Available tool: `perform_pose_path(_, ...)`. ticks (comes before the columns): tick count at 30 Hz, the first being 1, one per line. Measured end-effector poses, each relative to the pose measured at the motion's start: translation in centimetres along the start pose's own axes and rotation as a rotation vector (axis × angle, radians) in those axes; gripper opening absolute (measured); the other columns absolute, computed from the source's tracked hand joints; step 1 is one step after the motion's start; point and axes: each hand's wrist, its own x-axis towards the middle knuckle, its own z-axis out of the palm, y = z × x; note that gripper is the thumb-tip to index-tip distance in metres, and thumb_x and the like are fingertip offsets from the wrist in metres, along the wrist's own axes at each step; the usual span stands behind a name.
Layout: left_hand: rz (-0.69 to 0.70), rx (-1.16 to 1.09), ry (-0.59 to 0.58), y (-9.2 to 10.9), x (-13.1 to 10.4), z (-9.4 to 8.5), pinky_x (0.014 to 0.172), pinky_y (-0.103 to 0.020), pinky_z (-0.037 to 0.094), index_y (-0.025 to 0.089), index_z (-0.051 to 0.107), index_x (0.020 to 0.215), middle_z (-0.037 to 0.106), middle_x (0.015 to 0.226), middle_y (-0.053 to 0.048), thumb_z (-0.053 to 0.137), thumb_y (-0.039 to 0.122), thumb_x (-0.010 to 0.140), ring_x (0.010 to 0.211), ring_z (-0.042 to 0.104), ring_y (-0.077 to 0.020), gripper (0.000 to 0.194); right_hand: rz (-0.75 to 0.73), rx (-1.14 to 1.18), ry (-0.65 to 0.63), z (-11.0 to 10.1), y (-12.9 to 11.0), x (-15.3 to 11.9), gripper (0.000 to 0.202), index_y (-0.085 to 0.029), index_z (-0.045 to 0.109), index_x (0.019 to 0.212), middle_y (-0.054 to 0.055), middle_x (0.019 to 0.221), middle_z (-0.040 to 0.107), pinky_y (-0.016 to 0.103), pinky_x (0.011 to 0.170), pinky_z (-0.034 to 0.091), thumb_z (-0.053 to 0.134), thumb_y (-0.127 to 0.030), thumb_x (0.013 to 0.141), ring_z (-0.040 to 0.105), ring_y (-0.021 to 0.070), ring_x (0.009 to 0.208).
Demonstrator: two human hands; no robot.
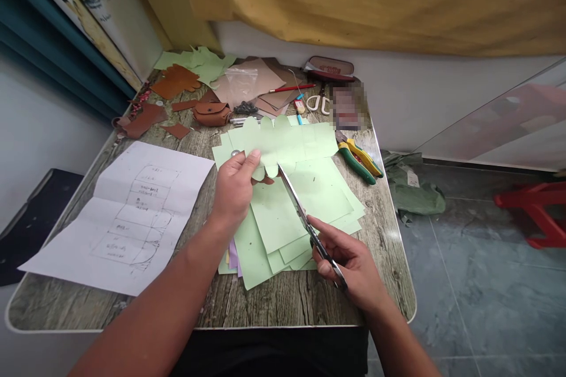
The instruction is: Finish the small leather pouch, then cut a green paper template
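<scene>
My left hand (236, 185) pinches a light green paper cutout (283, 144) with scalloped edges, thumb on top and fingertips beneath it. The cutout is raised over a stack of green paper sheets (305, 218). In my right hand (349, 268) is a pair of long-bladed scissors (297, 203); the blades point up and left, and their tips touch the cutout's lower edge between two scallops. The blades look nearly closed. Left of the stack lies a white sheet (119, 218) with a pencil-drawn pattern and handwriting.
Green-and-yellow pliers (360, 159) lie at the table's right side. Along the back are a small brown leather pouch (211, 113), leather scraps (175, 80), a red pencil (292, 88), white-handled scissors (318, 104) and a dark case (329, 68). A red stool (537, 206) stands at right.
</scene>
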Motion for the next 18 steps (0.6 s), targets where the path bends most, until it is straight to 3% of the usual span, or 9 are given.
perform_pose_path(18,0.062,-0.058,0.091,0.26,0.07,0.04,0.061,-0.028,0.063,0.022,0.067,0.078,0.066,0.078,-0.002,0.081,0.052,0.091,0.076,0.070,-0.0177,0.035,-0.032,0.070,-0.016,-0.03,0.19,-0.16,0.068,-0.031,0.072,0.150,-0.001,0.079,0.057,0.025,0.055,0.037,0.094,-0.041,0.085,0.042,0.0128,0.063)
